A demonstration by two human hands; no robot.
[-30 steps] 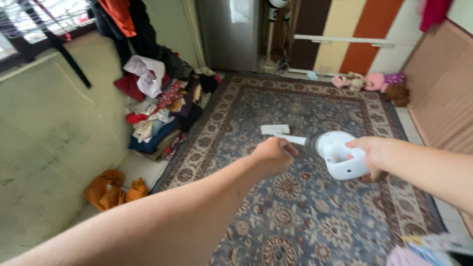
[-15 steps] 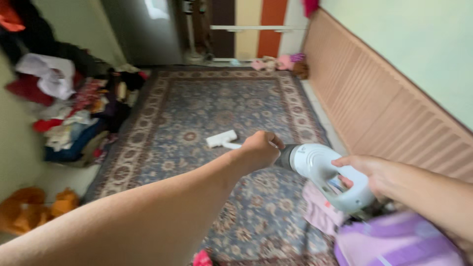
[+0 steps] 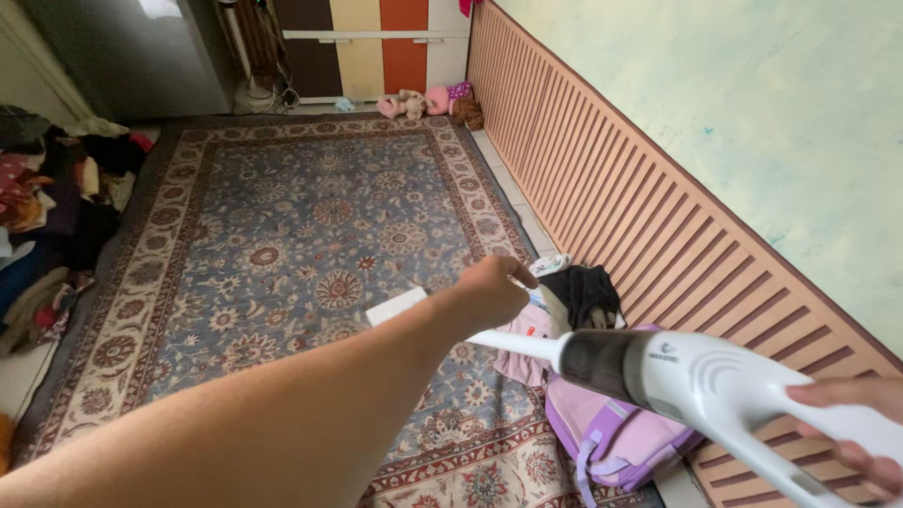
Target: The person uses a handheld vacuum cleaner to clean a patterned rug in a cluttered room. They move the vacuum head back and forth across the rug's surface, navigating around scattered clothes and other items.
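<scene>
The right hand is wrapped around the handle of the white stick vacuum; from that body the tube runs away leftward; the left hand, fingers curled shut, sits over it; farthest, the floor head rests on the rug.
</scene>
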